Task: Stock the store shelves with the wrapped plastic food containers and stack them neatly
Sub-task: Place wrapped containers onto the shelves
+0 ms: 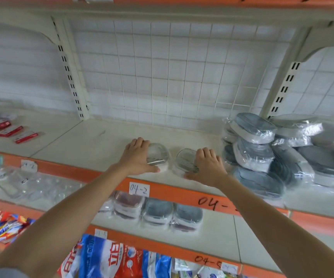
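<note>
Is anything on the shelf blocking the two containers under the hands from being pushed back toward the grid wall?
Nothing visible does. The shelf behind the left container and right container is bare up to the grid wall. The pile lies off to the right. Left hand and right hand each grip one.

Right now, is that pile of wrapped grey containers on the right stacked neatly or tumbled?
Tumbled. The wrapped grey containers lean at different angles against each other on the shelf, with no level, lined-up stacks.

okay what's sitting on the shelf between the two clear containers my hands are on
Nothing: the head view shows only bare shelf between the left container and the right container.
</note>
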Available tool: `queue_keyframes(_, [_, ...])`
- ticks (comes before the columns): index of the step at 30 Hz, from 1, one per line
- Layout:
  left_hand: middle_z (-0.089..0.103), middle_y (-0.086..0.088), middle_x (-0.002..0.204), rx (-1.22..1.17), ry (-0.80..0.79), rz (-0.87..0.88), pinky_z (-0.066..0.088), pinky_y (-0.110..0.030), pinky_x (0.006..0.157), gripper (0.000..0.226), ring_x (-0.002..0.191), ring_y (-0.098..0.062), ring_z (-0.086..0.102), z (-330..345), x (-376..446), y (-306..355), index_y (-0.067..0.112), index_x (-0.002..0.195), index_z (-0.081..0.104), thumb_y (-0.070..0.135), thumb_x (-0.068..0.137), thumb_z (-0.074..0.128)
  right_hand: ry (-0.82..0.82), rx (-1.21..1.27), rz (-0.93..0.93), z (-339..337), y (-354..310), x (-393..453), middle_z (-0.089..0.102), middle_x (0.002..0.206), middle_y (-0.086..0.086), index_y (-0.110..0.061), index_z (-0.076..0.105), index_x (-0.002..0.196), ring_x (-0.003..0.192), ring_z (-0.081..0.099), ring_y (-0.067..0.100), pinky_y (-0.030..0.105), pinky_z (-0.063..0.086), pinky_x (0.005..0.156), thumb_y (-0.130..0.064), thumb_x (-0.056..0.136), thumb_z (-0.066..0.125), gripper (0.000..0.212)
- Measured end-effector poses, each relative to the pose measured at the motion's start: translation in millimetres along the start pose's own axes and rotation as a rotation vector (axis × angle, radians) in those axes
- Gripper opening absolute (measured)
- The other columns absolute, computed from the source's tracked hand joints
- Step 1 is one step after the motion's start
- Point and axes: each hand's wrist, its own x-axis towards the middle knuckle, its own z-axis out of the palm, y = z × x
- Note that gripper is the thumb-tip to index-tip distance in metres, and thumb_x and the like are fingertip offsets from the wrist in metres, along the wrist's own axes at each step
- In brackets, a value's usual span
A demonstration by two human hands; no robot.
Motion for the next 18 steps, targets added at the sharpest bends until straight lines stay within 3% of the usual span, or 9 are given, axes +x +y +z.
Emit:
queue_keyframes(3, [0.041, -0.006, 0.123, 0.129, 0.278, -0.002, 0.027, -0.033, 0.100, 0.090, 0.116, -0.025, 0.037, -7.0, -23.5, 20.5, 0.010, 0.128, 0.043, 0.056, 0.058, 0.078, 0.216, 0.072, 0.017, -7.6, -9.5, -26.3, 0.037, 0.129, 0.002, -0.013, 0.032, 0.132, 0.121, 0.034, 0.022, 0.034, 0.027, 0.103, -0.054, 0.073, 0.068, 0.080])
queue_keyframes(8, [0.050, -0.011, 0.110, 0.141, 0.477, 0.060, 0.029, -0.034, 0.091, 0.087, 0.102, -0.027, 0.041, -15.1, -71.7, 35.4, 0.005, 0.118, 0.052, 0.058, 0.054, 0.077, 0.340, 0.059, -0.047, -15.4, -17.3, -67.0, 0.035, 0.133, 0.005, -0.011, 0.029, 0.140, 0.123, 0.032, 0.024, 0.034, 0.023, 0.106, -0.044, 0.072, 0.069, 0.086])
queue_keyframes(11, [0.052, -0.011, 0.105, 0.171, 0.448, 0.093, 0.031, -0.034, 0.090, 0.089, 0.098, -0.028, 0.045, -7.3, -107.8, 39.7, 0.004, 0.116, 0.053, 0.074, 0.060, 0.053, 0.428, -0.038, -0.142, -2.9, -13.5, -96.3, 0.050, 0.119, 0.009, -0.007, 0.045, 0.129, 0.108, 0.044, 0.027, 0.038, 0.039, 0.096, -0.043, 0.055, 0.080, 0.089])
queue_keyframes(13, [0.052, -0.011, 0.108, 0.192, 0.401, 0.123, 0.033, -0.034, 0.092, 0.091, 0.100, -0.029, 0.047, 1.9, -128.5, 40.9, 0.005, 0.119, 0.051, 0.073, 0.060, 0.054, 0.501, -0.068, -0.226, 6.9, -11.5, -114.0, 0.057, 0.109, 0.010, -0.006, 0.048, 0.120, 0.099, 0.043, 0.024, 0.038, 0.047, 0.087, -0.043, 0.042, 0.084, 0.093])
queue_keyframes(18, [0.050, -0.007, 0.111, 0.267, 0.269, 0.212, 0.040, -0.036, 0.093, 0.097, 0.100, -0.022, 0.040, 25.2, -165.0, 46.2, 0.010, 0.127, 0.039, 0.065, 0.054, 0.072, 0.442, -0.105, -0.426, 34.8, 1.3, -147.4, 0.057, 0.113, 0.010, -0.007, 0.046, 0.121, 0.103, 0.042, 0.026, 0.038, 0.031, 0.096, -0.043, 0.045, 0.084, 0.092])
